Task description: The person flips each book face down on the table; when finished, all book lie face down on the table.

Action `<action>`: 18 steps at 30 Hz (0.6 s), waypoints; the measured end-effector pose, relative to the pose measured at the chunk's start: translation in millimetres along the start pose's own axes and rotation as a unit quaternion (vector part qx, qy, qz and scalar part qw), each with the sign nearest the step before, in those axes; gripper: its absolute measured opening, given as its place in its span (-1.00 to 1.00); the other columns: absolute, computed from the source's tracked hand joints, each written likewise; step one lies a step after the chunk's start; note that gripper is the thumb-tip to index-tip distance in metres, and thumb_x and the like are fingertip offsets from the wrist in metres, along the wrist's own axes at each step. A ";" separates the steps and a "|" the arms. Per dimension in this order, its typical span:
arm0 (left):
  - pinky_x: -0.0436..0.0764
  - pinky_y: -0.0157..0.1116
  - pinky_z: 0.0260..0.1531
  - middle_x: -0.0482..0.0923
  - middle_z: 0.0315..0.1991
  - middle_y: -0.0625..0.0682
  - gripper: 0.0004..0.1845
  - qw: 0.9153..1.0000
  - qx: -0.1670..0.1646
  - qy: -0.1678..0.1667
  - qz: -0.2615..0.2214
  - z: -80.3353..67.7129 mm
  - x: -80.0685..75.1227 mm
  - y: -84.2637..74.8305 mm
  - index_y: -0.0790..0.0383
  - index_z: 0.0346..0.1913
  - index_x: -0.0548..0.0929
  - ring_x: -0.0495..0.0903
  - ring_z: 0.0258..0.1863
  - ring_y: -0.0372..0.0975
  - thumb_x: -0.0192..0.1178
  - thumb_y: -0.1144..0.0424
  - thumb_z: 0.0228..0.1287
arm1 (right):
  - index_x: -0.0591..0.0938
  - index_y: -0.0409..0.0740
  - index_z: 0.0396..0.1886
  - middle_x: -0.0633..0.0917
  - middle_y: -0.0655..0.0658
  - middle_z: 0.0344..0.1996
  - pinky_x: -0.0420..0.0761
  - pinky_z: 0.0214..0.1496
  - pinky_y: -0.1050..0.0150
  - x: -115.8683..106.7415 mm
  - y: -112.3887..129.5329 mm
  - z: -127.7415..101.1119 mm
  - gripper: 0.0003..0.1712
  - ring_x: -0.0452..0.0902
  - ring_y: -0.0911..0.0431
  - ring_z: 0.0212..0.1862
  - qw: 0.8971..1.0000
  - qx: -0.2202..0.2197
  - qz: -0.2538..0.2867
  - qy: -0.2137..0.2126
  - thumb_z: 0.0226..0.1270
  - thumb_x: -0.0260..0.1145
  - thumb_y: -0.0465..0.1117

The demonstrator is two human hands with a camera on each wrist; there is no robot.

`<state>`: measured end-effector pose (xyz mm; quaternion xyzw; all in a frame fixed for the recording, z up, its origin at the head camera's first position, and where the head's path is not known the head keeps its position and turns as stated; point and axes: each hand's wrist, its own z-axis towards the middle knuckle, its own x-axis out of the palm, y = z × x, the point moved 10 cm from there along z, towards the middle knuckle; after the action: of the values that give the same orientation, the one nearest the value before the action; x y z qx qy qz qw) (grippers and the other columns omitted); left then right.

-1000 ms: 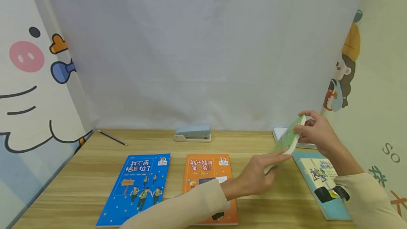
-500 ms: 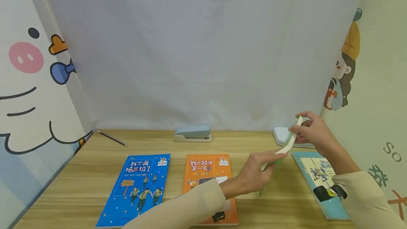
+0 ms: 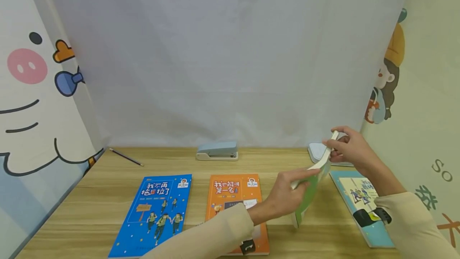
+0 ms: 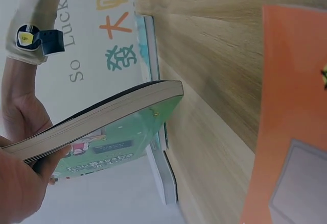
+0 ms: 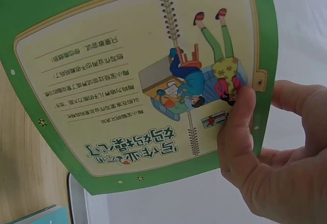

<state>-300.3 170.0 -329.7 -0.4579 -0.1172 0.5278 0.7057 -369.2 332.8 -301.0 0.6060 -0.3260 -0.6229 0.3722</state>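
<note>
1. The green book (image 3: 312,189) is being held in the air at the right centre of the head view, above the wooden surface (image 3: 108,195), tilted steeply with its lower corner hanging close to the surface and its page edges facing upper left.
2. The right hand (image 3: 350,150) is pinching the book's upper end, thumb pressed on the green cover and fingers curled behind it; the right wrist view is showing the thumb (image 5: 236,127) lying over the cover illustration.
3. The left hand (image 3: 287,195) is supporting the book lower down, its forefinger stretched along the page edge and the remaining fingers curled under the cover.
4. In the left wrist view the book (image 4: 120,127) is appearing closed, its pages (image 4: 112,116) pressed together between the covers.
5. An orange book (image 3: 235,207) is lying flat at the lower centre, partly under the left sleeve, and a blue book (image 3: 154,213) is lying just to its left.
6. A teal book (image 3: 363,207) is lying at the lower right beneath the right forearm.
7. A grey stapler (image 3: 217,151) is sitting at the back centre, a pencil (image 3: 125,156) at the back left, and a white object (image 3: 317,152) behind the right hand.
</note>
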 end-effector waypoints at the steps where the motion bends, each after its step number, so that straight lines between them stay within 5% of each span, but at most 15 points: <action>1: 0.55 -0.53 0.06 0.51 0.30 0.24 -0.55 1.000 -0.010 -0.003 -0.011 0.0 -0.7 1.1 0.33 0.25 0.59 0.56 0.23 -0.15 0.05 0.62 0.35 | 0.01 -0.45 0.51 0.51 -0.16 -0.27 0.76 -0.28 0.29 -0.1 0.1 0.0 -0.15 0.64 0.25 -0.41 1.000 -0.001 0.000 0.002 0.52 0.18 -0.09; 18: 0.69 -0.40 -0.09 0.46 0.38 0.17 -0.54 0.990 -0.081 -0.055 -0.105 -3.8 -11.5 14.5 0.27 0.32 0.54 0.59 0.22 -0.05 -0.02 0.54 0.43 | -0.12 -0.30 0.59 0.55 -0.04 -0.25 0.73 -0.19 0.32 -1.3 -3.2 -4.7 -0.16 0.60 0.25 -0.28 0.999 -0.014 0.037 0.013 0.61 -0.01 0.04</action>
<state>-311.8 158.5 -339.3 -0.4694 -0.2457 0.4636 0.7102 -364.8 335.8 -303.3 0.5961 -0.3348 -0.6055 0.4074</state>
